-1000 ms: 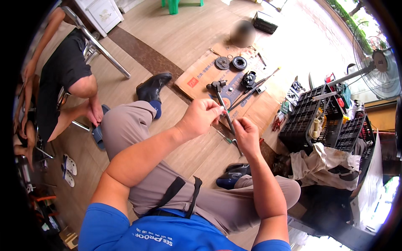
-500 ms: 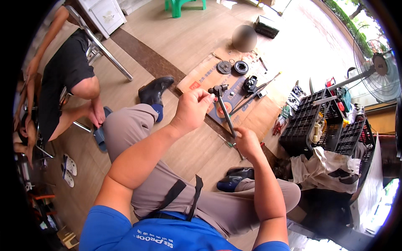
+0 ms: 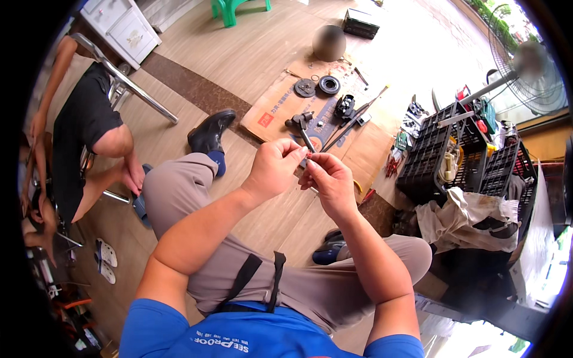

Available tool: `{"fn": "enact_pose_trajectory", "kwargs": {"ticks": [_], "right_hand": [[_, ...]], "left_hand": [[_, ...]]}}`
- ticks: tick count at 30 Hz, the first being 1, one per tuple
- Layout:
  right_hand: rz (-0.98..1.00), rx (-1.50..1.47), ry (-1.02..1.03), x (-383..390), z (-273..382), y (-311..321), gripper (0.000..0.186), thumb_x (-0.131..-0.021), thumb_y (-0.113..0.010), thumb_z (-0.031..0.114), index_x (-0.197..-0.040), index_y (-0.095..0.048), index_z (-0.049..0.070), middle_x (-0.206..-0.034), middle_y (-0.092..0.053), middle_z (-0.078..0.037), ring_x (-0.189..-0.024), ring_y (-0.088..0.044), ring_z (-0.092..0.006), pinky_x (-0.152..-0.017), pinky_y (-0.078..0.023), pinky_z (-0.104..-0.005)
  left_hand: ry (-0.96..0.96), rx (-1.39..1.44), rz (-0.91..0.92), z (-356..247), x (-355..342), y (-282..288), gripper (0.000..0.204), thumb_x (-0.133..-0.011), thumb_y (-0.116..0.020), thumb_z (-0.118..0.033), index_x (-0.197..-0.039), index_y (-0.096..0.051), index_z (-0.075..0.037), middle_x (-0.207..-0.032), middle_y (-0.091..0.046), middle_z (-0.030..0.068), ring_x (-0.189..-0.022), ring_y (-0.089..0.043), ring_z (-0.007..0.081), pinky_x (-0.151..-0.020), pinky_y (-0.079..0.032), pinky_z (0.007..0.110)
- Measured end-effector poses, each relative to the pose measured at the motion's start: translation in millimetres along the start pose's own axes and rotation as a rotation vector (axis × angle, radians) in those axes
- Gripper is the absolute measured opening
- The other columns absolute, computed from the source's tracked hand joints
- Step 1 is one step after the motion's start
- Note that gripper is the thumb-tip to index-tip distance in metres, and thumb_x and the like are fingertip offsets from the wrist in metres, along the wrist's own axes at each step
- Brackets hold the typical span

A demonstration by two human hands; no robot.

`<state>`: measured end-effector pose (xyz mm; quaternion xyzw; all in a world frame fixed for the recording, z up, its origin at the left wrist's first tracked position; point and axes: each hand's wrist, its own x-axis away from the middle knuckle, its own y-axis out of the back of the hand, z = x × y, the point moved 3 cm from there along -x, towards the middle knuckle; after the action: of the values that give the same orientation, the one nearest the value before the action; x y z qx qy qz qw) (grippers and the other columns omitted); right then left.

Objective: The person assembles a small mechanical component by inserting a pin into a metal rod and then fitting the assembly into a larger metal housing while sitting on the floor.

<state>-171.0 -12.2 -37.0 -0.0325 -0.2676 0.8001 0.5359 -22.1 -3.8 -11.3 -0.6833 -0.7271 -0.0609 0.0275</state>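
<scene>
Left hand (image 3: 274, 170) and right hand (image 3: 329, 179) raised together over the knees, fingertips pinched on a small part too tiny to identify, held between them. Just beyond, flattened cardboard (image 3: 274, 107) on the floor, carrying a hammer (image 3: 301, 128), two round discs (image 3: 317, 86) and long rods (image 3: 358, 113). Black crates (image 3: 453, 155) off right.

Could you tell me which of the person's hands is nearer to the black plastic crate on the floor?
The right hand: it is raised on the crate's side. The left hand sits just beyond it, farther from the black crate; neither touches it.
</scene>
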Motion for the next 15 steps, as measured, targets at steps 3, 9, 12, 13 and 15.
{"fn": "enact_pose_trajectory", "kwargs": {"ticks": [3, 9, 12, 13, 15], "right_hand": [[-0.046, 0.116, 0.078, 1.7, -4.3, 5.3, 0.015, -0.095, -0.061, 0.012, -0.104, -0.062, -0.001, -0.077, -0.063, -0.002, -0.067, -0.062, -0.0105, -0.06, -0.051, -0.0241], [-0.116, 0.452, 0.238, 8.8, 1.9, -2.0, 0.009, -0.091, -0.064, 0.008, -0.093, -0.065, -0.001, -0.067, -0.06, 0.001, -0.059, -0.052, -0.005, -0.054, -0.044, -0.0218], [-0.146, 0.595, 0.272, 10.8, 9.3, 0.2, 0.009, -0.09, -0.065, 0.009, -0.091, -0.066, 0.0, -0.064, -0.058, 0.0, -0.057, -0.049, -0.0051, -0.052, -0.041, -0.0222], [-0.149, 0.608, 0.285, 11.0, 11.1, 0.7, 0.009, -0.089, -0.066, 0.009, -0.09, -0.066, 0.0, -0.063, -0.057, 0.0, -0.056, -0.048, -0.0053, -0.052, -0.04, -0.0227], [-0.152, 0.619, 0.298, 11.4, 16.3, 0.4, 0.009, -0.089, -0.066, 0.009, -0.089, -0.066, 0.0, -0.061, -0.056, 0.0, -0.055, -0.047, -0.0056, -0.051, -0.039, -0.0231]], "left_hand": [[0.128, 0.153, 0.014, -1.9, -0.6, -3.4, 0.016, -0.096, -0.057, -0.012, -0.086, -0.064, -0.002, -0.07, -0.06, 0.0005, -0.061, -0.052, 0.0057, -0.056, -0.043, 0.021], [0.106, 0.171, 0.004, 1.9, -0.1, -5.4, 0.016, -0.096, -0.057, -0.014, -0.085, -0.063, -0.003, -0.068, -0.059, -0.0005, -0.059, -0.051, 0.0053, -0.054, -0.042, 0.02], [0.117, 0.094, -0.004, 6.1, -2.7, -3.7, 0.017, -0.096, -0.058, -0.014, -0.086, -0.064, -0.002, -0.07, -0.06, -0.0002, -0.06, -0.052, 0.0048, -0.055, -0.042, 0.02], [0.117, 0.092, -0.004, 9.1, -3.0, -4.0, 0.017, -0.096, -0.058, -0.014, -0.086, -0.064, -0.002, -0.07, -0.06, -0.0002, -0.06, -0.052, 0.0048, -0.055, -0.042, 0.02], [0.044, 0.025, -0.017, 12.1, -3.3, -4.0, 0.018, -0.095, -0.059, -0.012, -0.083, -0.064, 0.001, -0.068, -0.06, -0.0007, -0.06, -0.05, 0.0033, -0.053, -0.041, 0.022]]}}
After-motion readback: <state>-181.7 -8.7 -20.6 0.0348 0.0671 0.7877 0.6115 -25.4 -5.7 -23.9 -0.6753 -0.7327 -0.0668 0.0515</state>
